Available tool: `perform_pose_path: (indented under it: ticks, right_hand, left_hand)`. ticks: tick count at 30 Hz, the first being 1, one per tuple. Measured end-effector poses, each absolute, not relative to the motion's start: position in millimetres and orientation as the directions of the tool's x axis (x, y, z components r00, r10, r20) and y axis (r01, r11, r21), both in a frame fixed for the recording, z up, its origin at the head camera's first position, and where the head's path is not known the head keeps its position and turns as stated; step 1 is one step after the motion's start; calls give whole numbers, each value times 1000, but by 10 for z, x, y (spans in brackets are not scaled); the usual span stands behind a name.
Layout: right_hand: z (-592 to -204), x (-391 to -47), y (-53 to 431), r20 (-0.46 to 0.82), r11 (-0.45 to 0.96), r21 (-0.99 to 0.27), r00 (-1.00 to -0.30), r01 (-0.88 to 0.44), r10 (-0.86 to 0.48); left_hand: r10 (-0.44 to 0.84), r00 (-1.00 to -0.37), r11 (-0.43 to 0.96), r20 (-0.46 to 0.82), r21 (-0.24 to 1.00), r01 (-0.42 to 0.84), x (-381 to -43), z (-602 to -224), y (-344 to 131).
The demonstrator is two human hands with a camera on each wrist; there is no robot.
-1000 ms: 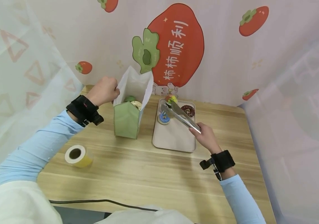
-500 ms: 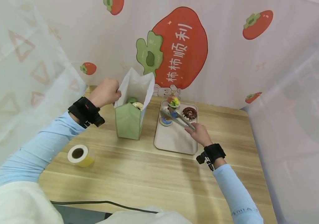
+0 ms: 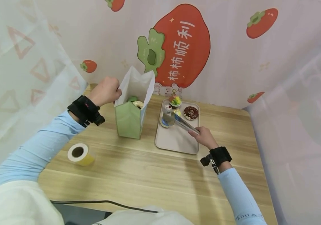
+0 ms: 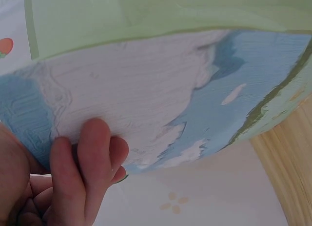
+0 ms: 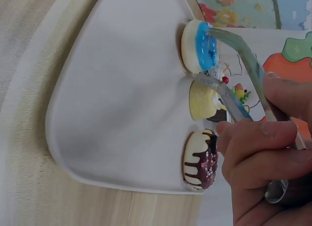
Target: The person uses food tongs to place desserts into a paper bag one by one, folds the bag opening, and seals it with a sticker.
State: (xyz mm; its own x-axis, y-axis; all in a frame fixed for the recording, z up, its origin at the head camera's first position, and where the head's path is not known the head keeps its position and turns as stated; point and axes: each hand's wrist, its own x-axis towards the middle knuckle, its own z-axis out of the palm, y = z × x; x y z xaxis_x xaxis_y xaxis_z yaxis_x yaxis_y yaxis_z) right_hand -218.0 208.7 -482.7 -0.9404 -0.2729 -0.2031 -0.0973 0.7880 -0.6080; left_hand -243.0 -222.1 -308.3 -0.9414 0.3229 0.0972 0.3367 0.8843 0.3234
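Observation:
My left hand (image 3: 105,90) pinches the upper left edge of a paper bag (image 3: 128,122); in the left wrist view, the fingers (image 4: 95,143) lie against its printed side. The bag stands upright, its top open, with a green item and a pale doughnut (image 3: 138,104) inside. My right hand (image 3: 205,137) grips metal tongs (image 3: 187,125). In the right wrist view, their tips stand on either side of a blue-iced doughnut (image 5: 204,48); whether they squeeze it I cannot tell. A chocolate-iced doughnut (image 5: 200,162) and a small yellow cake (image 5: 202,99) sit nearby on the tray (image 3: 174,142).
A topped cupcake (image 3: 175,101) and a small pale cake with a red top (image 3: 167,109) occupy the tray's far end. At the table's left stands a yellow and white roll (image 3: 80,154). A black cable (image 3: 104,202) runs along the front edge.
The tongs' tips have come down toward me, from near the topped cupcake to the blue-iced doughnut. My left hand keeps its hold on the bag.

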Motion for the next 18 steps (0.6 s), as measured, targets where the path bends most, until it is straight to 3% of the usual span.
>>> perform_pose_path:
  ticks: [5,18]
  right_hand:
    - [-4809,-2116,2104,-222,788,-611,-937,-81,-269]
    - [-4893,-2169,2000,-323,665,-737,-927,120,-190]
  left_hand:
    - [322,-941,890,104,307,339,-2429,-3082,-2219]
    - [329,-936,890,126,290,352,-2410,-3109,-2240]
